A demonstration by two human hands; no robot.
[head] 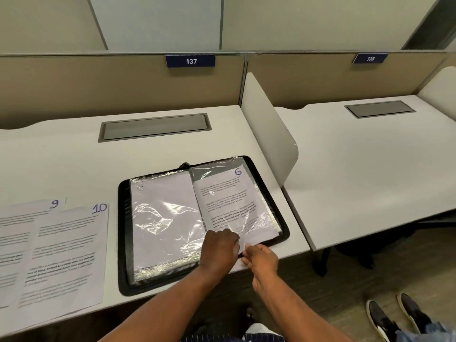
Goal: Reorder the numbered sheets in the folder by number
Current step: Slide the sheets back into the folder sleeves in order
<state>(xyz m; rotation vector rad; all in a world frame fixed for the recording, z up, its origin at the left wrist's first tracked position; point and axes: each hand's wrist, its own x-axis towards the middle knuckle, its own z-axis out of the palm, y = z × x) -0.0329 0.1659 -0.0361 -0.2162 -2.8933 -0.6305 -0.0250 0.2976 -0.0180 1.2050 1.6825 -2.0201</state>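
A black folder (124, 243) with clear plastic sleeves lies open near the desk's front edge. Its right sleeve holds the sheet marked 6 (225, 198), which sticks out past the sleeve's lower end. Blank white paper shows in the left sleeve (164, 218). My left hand (219, 248) presses on the lower edge of the right sleeve, fingers curled over it. My right hand (260, 255) pinches the bottom edge of sheet 6 at the folder's lower right corner. Sheets marked 9 (29, 213) and 10 (71, 243) lie loose on the desk to the left.
A grey cable hatch (154, 127) is set into the desk behind the folder. A white divider panel (269, 134) stands just right of the folder, with a second desk (370, 169) beyond. Another person's shoes (397, 314) stand on the floor at bottom right.
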